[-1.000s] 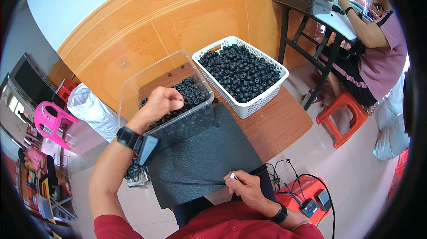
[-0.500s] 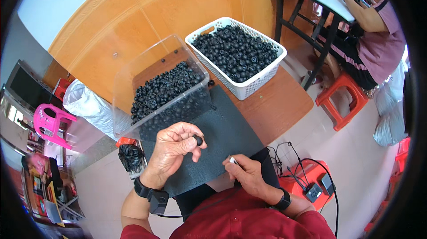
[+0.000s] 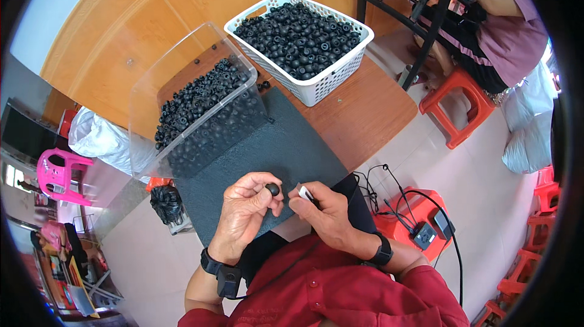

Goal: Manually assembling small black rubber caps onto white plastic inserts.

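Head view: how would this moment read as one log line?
left hand: pinches small black ring | right hand: holds small white tool beside it | dark mat below

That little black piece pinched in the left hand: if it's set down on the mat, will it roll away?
Probably a little. The small black piece looks rounded, so it may roll, though the dark mat looks textured and should slow it. It seems light: the left hand holds it with fingertips only. Likely firm, not floppy.

Red long-sleeved shirt, black wristband on left hand [image 3: 246, 214], black watch at right hand [image 3: 325, 214]
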A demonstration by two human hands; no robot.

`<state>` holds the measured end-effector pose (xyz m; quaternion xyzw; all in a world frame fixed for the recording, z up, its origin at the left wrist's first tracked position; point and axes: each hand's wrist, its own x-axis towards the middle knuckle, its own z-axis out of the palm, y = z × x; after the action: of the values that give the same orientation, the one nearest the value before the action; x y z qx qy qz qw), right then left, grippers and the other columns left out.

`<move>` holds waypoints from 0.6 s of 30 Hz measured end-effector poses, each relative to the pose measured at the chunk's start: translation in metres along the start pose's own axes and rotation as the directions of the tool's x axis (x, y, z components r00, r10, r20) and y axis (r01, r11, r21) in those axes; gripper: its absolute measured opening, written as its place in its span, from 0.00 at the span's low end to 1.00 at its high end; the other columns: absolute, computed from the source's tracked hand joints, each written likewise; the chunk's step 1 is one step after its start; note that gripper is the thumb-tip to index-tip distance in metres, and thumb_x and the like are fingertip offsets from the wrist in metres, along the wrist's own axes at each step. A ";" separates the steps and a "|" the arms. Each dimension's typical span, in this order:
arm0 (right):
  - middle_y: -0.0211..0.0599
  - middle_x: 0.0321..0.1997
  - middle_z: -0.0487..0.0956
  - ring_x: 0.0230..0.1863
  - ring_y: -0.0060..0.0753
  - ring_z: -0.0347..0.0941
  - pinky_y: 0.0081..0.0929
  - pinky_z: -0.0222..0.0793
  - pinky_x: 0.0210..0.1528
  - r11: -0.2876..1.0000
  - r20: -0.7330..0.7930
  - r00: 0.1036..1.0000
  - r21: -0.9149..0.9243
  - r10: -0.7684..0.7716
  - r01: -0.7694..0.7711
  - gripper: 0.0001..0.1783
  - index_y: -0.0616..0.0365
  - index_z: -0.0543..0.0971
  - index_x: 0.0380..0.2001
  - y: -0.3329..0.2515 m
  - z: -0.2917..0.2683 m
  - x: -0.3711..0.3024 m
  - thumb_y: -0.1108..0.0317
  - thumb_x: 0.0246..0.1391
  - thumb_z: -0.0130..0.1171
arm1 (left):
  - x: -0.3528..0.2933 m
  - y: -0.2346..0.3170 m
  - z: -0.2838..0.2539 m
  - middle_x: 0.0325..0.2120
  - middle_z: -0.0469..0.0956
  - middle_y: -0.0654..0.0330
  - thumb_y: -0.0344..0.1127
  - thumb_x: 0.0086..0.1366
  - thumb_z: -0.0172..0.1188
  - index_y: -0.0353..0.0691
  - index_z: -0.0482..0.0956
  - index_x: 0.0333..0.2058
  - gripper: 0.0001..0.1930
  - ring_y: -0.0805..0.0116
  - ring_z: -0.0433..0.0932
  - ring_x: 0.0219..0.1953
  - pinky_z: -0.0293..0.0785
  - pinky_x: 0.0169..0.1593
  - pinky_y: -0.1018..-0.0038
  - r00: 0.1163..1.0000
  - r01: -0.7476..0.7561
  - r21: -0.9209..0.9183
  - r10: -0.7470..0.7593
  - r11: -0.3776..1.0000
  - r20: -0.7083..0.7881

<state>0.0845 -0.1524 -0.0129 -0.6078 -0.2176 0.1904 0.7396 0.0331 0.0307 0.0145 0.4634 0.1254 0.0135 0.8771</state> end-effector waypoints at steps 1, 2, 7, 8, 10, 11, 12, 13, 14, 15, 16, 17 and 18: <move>0.30 0.31 0.78 0.34 0.13 0.70 0.17 0.68 0.36 0.999 -0.007 1.000 0.035 -0.017 0.017 0.10 0.64 0.78 0.42 -0.001 0.001 0.001 0.68 0.64 0.60 | -0.001 0.000 0.001 0.32 0.81 0.52 0.32 0.62 0.67 0.30 0.79 0.42 0.13 0.65 0.80 0.29 0.78 0.34 0.71 1.000 0.008 0.022 -0.008 1.000 -0.003; 0.30 0.31 0.79 0.34 0.13 0.71 0.17 0.68 0.36 0.997 -0.014 0.999 0.071 -0.034 0.035 0.09 0.64 0.78 0.42 -0.003 0.003 0.002 0.68 0.64 0.61 | -0.001 -0.002 0.002 0.32 0.81 0.52 0.32 0.62 0.67 0.29 0.79 0.42 0.13 0.65 0.80 0.29 0.78 0.34 0.71 1.000 0.015 0.045 -0.015 0.999 -0.007; 0.29 0.29 0.81 0.32 0.14 0.73 0.18 0.69 0.36 0.995 -0.004 0.999 0.084 -0.048 0.048 0.07 0.64 0.77 0.39 -0.011 0.005 0.006 0.70 0.64 0.60 | -0.008 -0.014 0.003 0.34 0.82 0.53 0.29 0.61 0.68 0.30 0.81 0.42 0.12 0.67 0.80 0.31 0.78 0.34 0.73 0.998 -0.064 0.113 0.063 0.992 0.013; 0.29 0.29 0.81 0.32 0.14 0.73 0.18 0.70 0.37 0.996 0.001 0.999 0.072 -0.054 0.053 0.07 0.64 0.77 0.39 -0.011 0.005 0.006 0.70 0.64 0.60 | -0.009 -0.015 0.002 0.35 0.83 0.52 0.28 0.60 0.68 0.30 0.81 0.42 0.13 0.66 0.80 0.31 0.78 0.34 0.73 0.996 -0.084 0.118 0.082 0.990 0.019; 0.30 0.28 0.81 0.32 0.15 0.75 0.18 0.71 0.38 0.994 0.008 0.996 0.067 -0.087 0.086 0.07 0.64 0.77 0.38 -0.008 0.005 0.006 0.71 0.64 0.59 | -0.008 -0.017 0.001 0.34 0.83 0.52 0.28 0.60 0.69 0.31 0.81 0.43 0.13 0.66 0.80 0.31 0.79 0.35 0.72 0.996 -0.083 0.110 0.081 0.990 0.025; 0.30 0.28 0.81 0.32 0.16 0.75 0.18 0.72 0.38 0.991 0.009 0.993 0.073 -0.115 0.114 0.07 0.64 0.76 0.39 -0.006 0.005 0.007 0.71 0.64 0.59 | -0.008 -0.017 0.000 0.34 0.83 0.52 0.28 0.60 0.69 0.31 0.81 0.43 0.13 0.66 0.81 0.31 0.79 0.35 0.72 0.996 -0.083 0.106 0.081 0.991 0.027; 0.31 0.28 0.81 0.32 0.17 0.76 0.18 0.72 0.38 0.987 0.009 0.990 0.079 -0.142 0.141 0.06 0.64 0.76 0.39 -0.005 0.005 0.007 0.71 0.64 0.59 | -0.009 -0.018 -0.001 0.34 0.83 0.52 0.28 0.60 0.69 0.31 0.81 0.43 0.13 0.66 0.81 0.32 0.79 0.35 0.72 0.997 -0.079 0.088 0.077 0.993 0.028; 0.31 0.29 0.82 0.32 0.17 0.77 0.19 0.73 0.37 0.989 0.008 0.992 0.069 -0.128 0.127 0.07 0.64 0.76 0.39 -0.006 0.005 0.006 0.71 0.64 0.59 | -0.009 -0.019 -0.002 0.34 0.83 0.52 0.29 0.60 0.69 0.31 0.81 0.42 0.13 0.66 0.81 0.32 0.79 0.35 0.71 0.997 -0.076 0.071 0.074 0.995 0.028; 0.32 0.29 0.82 0.32 0.18 0.78 0.19 0.74 0.37 0.992 0.007 0.993 0.059 -0.114 0.113 0.07 0.64 0.76 0.39 -0.007 0.005 0.006 0.71 0.64 0.59 | -0.010 -0.020 -0.003 0.34 0.83 0.52 0.29 0.59 0.69 0.30 0.81 0.42 0.13 0.66 0.81 0.32 0.79 0.35 0.71 0.997 -0.072 0.053 0.071 0.996 0.028; 0.32 0.29 0.82 0.32 0.19 0.79 0.19 0.74 0.36 0.994 0.007 0.995 0.049 -0.100 0.099 0.07 0.64 0.76 0.39 -0.008 0.006 0.006 0.71 0.64 0.59 | -0.010 -0.020 -0.003 0.33 0.82 0.52 0.29 0.60 0.69 0.30 0.80 0.42 0.13 0.66 0.81 0.32 0.79 0.34 0.71 0.997 -0.066 0.039 0.065 0.997 0.027; 0.32 0.29 0.82 0.32 0.19 0.79 0.20 0.74 0.36 0.995 0.005 0.996 0.055 -0.084 0.084 0.07 0.65 0.76 0.39 -0.007 0.006 0.006 0.71 0.64 0.59 | -0.010 -0.020 -0.003 0.33 0.82 0.52 0.30 0.60 0.69 0.29 0.80 0.42 0.13 0.66 0.81 0.31 0.79 0.34 0.71 0.998 -0.059 0.025 0.059 0.998 0.024; 0.33 0.30 0.82 0.33 0.19 0.79 0.20 0.74 0.35 0.996 0.004 0.998 0.062 -0.068 0.068 0.07 0.65 0.76 0.39 -0.007 0.005 0.007 0.71 0.64 0.59 | -0.009 -0.020 -0.003 0.33 0.82 0.52 0.30 0.60 0.68 0.29 0.80 0.42 0.13 0.66 0.81 0.31 0.79 0.34 0.71 0.998 -0.052 0.012 0.052 0.999 0.022; 0.33 0.30 0.82 0.33 0.19 0.79 0.20 0.74 0.34 0.996 0.004 0.999 0.068 -0.053 0.052 0.07 0.65 0.76 0.39 -0.006 0.006 0.008 0.70 0.64 0.59 | -0.009 -0.021 -0.004 0.32 0.82 0.53 0.30 0.61 0.68 0.29 0.80 0.41 0.13 0.66 0.80 0.31 0.79 0.34 0.71 0.999 -0.038 -0.017 0.038 0.999 0.021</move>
<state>0.0881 -0.1447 -0.0053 -0.5759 -0.2292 0.1799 0.7638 0.0218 0.0207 -0.0025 0.4587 0.1070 0.0263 0.8818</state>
